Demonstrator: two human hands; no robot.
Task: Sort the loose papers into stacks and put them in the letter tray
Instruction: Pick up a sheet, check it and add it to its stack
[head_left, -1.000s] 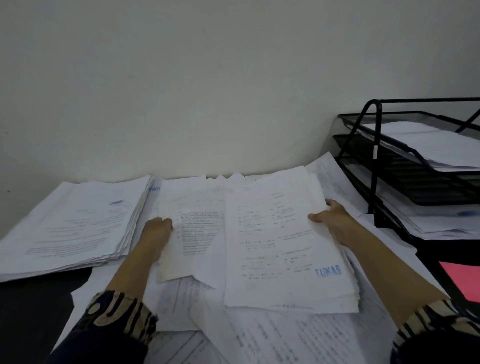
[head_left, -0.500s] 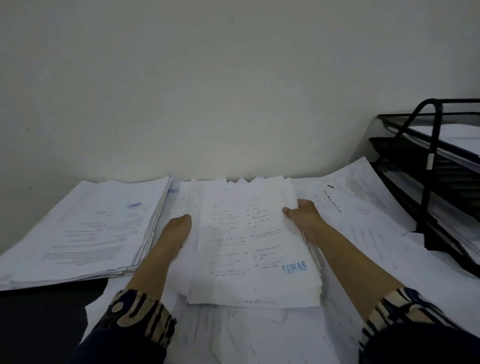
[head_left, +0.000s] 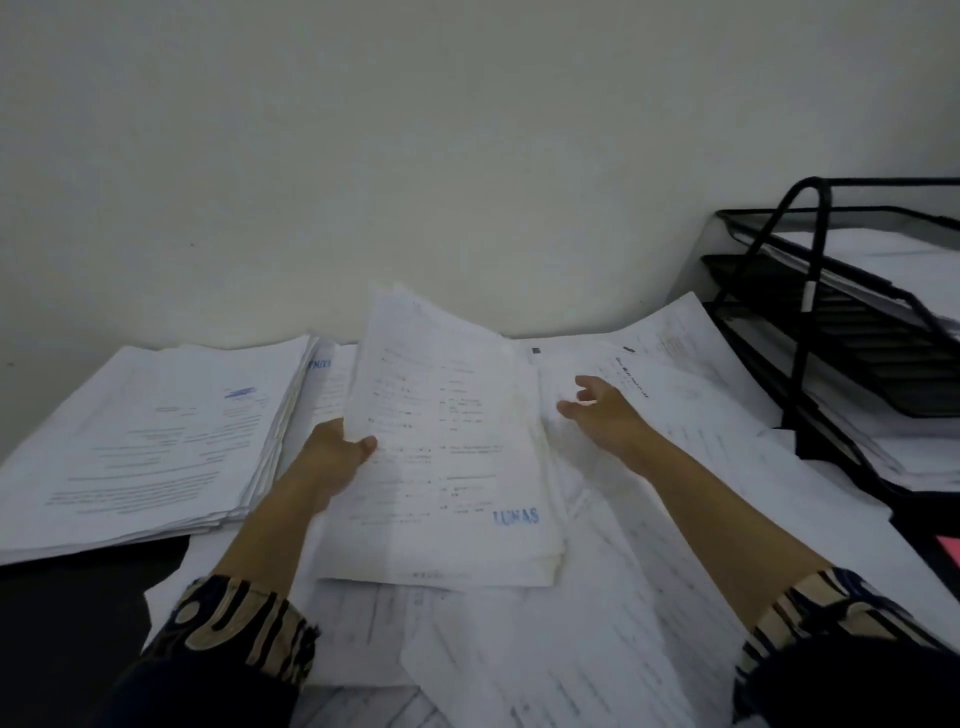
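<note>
Desk mostly hidden under papers (head_left: 649, 597); left hand (head_left: 332, 454) pinches sheaf (head_left: 452, 467), right hand (head_left: 602, 410) spread

Single head-worn wide-angle view, looking forward and down over a paper-covered desk toward a plain wall (head_left: 467, 156) that fills the upper half of the frame. Close range: both forearms enter from the bottom corners, left hand (head_left: 332, 452) and right hand (head_left: 602, 410) near frame centre, the held sheaf of papers (head_left: 457, 457) between them. Letter tray (head_left: 810, 291) is cut off at the right edge, a squared stack (head_left: 156, 431) sits at mid-left; no second view to overlap.
</note>
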